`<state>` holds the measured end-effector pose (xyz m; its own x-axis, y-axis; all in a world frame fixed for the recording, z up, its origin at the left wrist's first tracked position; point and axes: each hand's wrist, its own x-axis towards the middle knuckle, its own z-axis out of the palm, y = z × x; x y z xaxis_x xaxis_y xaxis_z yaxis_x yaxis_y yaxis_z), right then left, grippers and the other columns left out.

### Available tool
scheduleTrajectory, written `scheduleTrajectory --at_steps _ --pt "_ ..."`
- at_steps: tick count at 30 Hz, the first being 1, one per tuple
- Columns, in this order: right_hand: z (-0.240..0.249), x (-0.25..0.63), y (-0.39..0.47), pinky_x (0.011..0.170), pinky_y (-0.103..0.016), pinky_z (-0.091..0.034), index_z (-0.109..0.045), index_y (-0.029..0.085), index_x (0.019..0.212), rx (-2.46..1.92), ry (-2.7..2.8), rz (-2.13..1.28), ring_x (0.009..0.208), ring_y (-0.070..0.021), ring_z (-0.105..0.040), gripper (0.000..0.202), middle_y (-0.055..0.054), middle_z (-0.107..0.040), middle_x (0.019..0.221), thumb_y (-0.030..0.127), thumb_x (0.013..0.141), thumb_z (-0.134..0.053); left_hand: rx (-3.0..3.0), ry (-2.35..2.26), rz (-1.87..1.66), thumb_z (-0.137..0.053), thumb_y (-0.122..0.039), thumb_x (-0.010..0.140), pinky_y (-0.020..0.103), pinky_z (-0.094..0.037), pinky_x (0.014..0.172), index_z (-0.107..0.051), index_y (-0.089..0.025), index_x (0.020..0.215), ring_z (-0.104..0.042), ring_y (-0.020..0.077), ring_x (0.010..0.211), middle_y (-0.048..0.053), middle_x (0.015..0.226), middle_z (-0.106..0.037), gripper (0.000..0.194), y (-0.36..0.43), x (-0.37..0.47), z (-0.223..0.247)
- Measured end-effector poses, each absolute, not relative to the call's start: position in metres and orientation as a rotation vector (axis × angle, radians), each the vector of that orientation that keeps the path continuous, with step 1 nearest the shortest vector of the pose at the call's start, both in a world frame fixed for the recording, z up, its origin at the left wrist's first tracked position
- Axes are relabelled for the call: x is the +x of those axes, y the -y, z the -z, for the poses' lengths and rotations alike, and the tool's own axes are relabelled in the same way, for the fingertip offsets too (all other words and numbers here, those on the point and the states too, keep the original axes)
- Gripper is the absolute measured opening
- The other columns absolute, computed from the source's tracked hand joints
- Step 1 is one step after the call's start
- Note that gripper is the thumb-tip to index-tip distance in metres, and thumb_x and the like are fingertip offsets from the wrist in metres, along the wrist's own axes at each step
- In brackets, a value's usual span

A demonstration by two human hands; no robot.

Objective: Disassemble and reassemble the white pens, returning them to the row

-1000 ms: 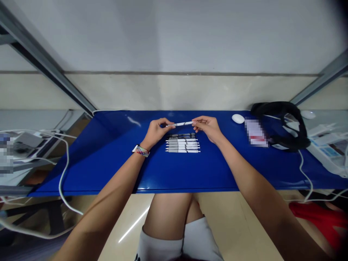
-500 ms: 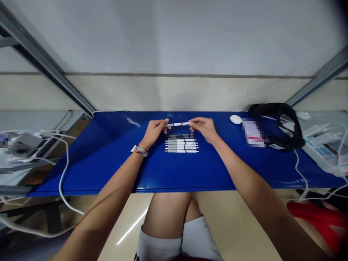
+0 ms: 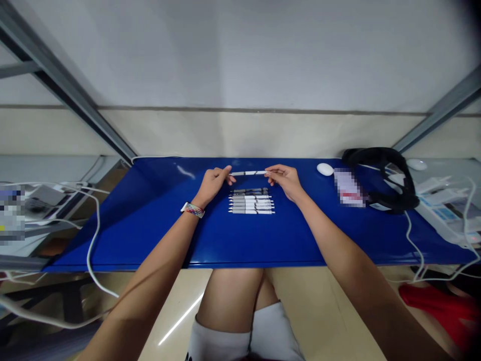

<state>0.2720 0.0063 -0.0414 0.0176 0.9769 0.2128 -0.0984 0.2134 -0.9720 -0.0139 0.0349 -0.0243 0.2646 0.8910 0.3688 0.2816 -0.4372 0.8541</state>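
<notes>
A white and grey pen [image 3: 249,173] is stretched level between my two hands above the blue tabletop. My left hand [image 3: 216,183] pinches its grey tip end. At its other end, the fingers of my right hand [image 3: 284,179] close on the white end. Just nearer to me lies a row of several pens [image 3: 251,204], side by side with their tips to the left. The farthest in that row look darker, black and grey; the nearer ones are white with grey grips and black markings.
On the right of the blue table [image 3: 150,215] sit a white computer mouse [image 3: 325,169], a blurred card or phone [image 3: 349,187] and a black strapped headset [image 3: 411,185]. White cables [image 3: 94,240] hang at the left edge. Metal posts [image 3: 93,120] rise at both sides, before a wall.
The pen between my hands has turned slightly to nearly level, and my right hand has shifted a little to the right. The row of pens stays put.
</notes>
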Motion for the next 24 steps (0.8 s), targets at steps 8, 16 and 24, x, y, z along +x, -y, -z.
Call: scheduleTrajectory --at_steps 8,16,24 --pt "0.038 0.272 -0.005 0.047 -0.026 -0.039 -0.083 0.020 0.092 -1.014 1.211 -1.110 0.053 -0.0110 -0.055 0.034 -0.006 -0.078 0.077 0.044 0.072 -0.094 1.817 -1.104 -1.165 -0.076 -0.056 0.093 0.031 -0.047 0.071 -0.080 -0.018 0.076 -0.062 0.0160 0.066 0.004 0.069 -0.073 0.041 -0.037 -0.016 0.027" --pt "0.040 0.273 -0.007 0.045 -0.025 -0.035 -0.083 0.020 0.092 -1.003 1.173 -1.112 0.051 -0.0097 -0.053 0.033 -0.005 -0.078 0.078 0.042 0.071 -0.094 1.706 -1.089 -1.227 -0.080 -0.053 0.090 0.031 -0.050 0.075 -0.082 -0.018 0.085 -0.070 0.0189 0.077 0.006 0.083 -0.080 0.035 -0.043 -0.020 0.034" --pt "0.039 0.277 -0.010 0.047 -0.025 -0.038 -0.081 0.020 0.088 -0.992 1.036 -1.110 0.055 -0.0108 -0.056 0.029 -0.003 -0.075 0.077 0.037 0.068 -0.092 1.569 -1.076 -1.335 -0.087 -0.043 0.084 0.036 -0.058 0.086 -0.084 -0.020 0.108 -0.074 0.0221 0.089 0.008 0.096 -0.083 0.033 -0.047 -0.023 0.038"
